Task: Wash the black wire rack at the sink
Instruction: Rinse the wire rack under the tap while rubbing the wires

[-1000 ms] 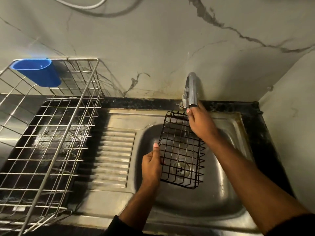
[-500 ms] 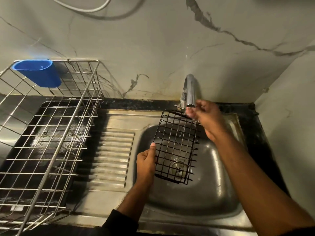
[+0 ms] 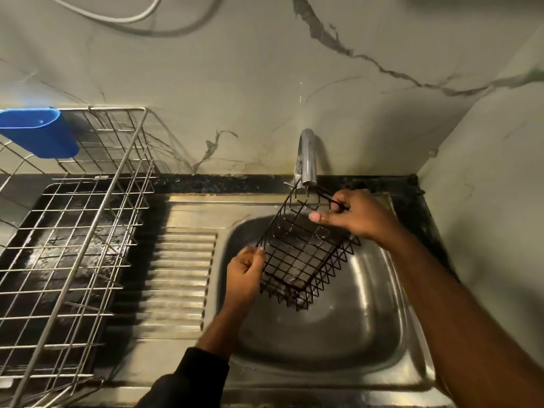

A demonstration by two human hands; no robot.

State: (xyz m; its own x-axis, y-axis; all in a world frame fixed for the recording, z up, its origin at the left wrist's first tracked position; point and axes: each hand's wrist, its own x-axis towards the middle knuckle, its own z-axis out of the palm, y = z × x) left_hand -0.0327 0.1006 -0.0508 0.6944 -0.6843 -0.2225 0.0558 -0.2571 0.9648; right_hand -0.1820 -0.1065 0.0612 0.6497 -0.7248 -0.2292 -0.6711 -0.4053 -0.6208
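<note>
The black wire rack is held tilted over the sink, its upper end just under the spout of the tap at the sink's back edge, its lower end hanging over the middle of the basin. The left hand pinches the rack's near left corner wire between thumb and fingertips. The right hand is curled round the wires at the rack's upper right end, thumb laid across the rim. No clear stream of water can be made out at the spout. Judgement on handling: the rack looks light and stiff, an open grid that should hold its shape under a two-point grip; wet, coated wire is likely slippery, and the pointed wire ends along its lower side could snag skin. The thicker rim wires and corners are the sound places to hold, as both hands now do. Open room: the basin gives free space below and toward its front edge. The tap crowds the upper end, and the corner wall stands near on the right. The ribbed draining board lies open to the left, with a metal dish rack and blue cup beyond it.
</note>
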